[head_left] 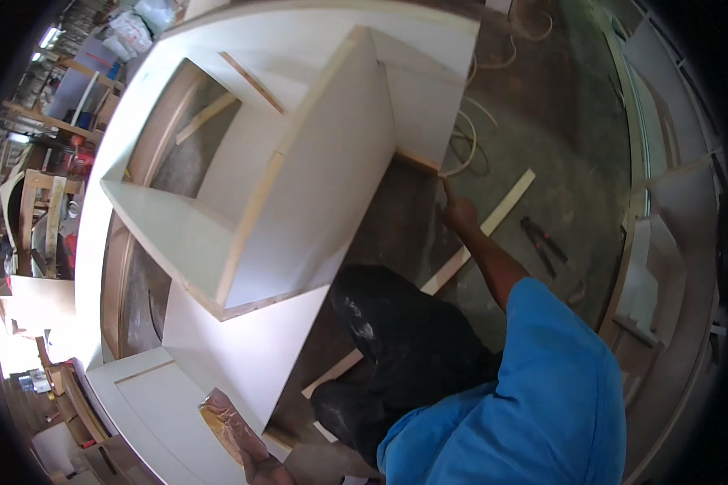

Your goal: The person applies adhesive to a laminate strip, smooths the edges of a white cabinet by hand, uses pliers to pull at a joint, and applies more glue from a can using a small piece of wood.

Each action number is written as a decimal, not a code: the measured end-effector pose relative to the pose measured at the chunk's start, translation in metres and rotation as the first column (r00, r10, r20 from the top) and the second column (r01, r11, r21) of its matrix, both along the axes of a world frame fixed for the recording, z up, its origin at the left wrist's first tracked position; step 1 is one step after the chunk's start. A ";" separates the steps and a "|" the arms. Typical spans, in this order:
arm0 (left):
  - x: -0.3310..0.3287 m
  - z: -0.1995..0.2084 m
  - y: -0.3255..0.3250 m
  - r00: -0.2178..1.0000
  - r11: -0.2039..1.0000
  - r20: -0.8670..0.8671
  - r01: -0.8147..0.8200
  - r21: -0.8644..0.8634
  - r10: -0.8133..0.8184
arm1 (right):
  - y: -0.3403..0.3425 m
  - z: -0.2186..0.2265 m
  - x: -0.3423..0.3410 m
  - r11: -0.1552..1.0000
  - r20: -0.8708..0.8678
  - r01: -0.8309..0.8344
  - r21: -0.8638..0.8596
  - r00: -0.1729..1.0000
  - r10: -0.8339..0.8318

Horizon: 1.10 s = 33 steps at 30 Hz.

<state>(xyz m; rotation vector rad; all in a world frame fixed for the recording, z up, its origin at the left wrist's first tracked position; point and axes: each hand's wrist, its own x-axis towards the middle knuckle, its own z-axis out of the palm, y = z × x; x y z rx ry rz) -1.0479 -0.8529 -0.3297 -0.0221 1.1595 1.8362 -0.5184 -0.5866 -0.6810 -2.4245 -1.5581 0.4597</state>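
A large white cabinet carcass (pixel 315 162) with raw wooden edges lies on the floor in front of me. My right hand (pixel 459 213) reaches out to its lower far corner, with a finger or something thin pointing up at the edge. It is too small to tell which. At the bottom edge of the view my left hand (pixel 264 469) grips a crumpled shiny brown sheet (pixel 228 422), which rests against the cabinet's near white panel. My blue sleeve and dark trousers fill the lower right.
A long wooden slat (pixel 505 202) lies on the concrete floor by my right arm, with dark red-handled pliers (pixel 543 242) just beyond it. White cable loops (pixel 467 141) lie near the cabinet's far corner. White panels (pixel 651 267) stand at the right and workshop clutter at the left.
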 end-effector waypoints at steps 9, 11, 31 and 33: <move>-0.046 -0.018 -0.023 0.759 0.958 -0.586 0.253 -0.134 -0.282 | 0.029 0.029 -0.015 0.955 0.156 -0.254 0.155 0.961 0.230; -0.055 -0.025 -0.037 0.500 0.927 -0.788 0.289 -0.240 -0.360 | 0.015 0.036 -0.011 0.991 0.098 -0.132 -0.038 0.986 0.135; -0.056 0.093 -0.052 0.984 0.980 0.014 -0.178 0.084 0.178 | -0.040 0.225 -0.188 0.107 -0.363 -0.900 -0.422 0.275 0.890; -0.050 0.114 -0.085 0.965 0.963 0.015 -0.264 0.048 0.263 | -0.052 0.281 -0.215 0.114 -0.452 -0.882 -0.457 0.340 0.825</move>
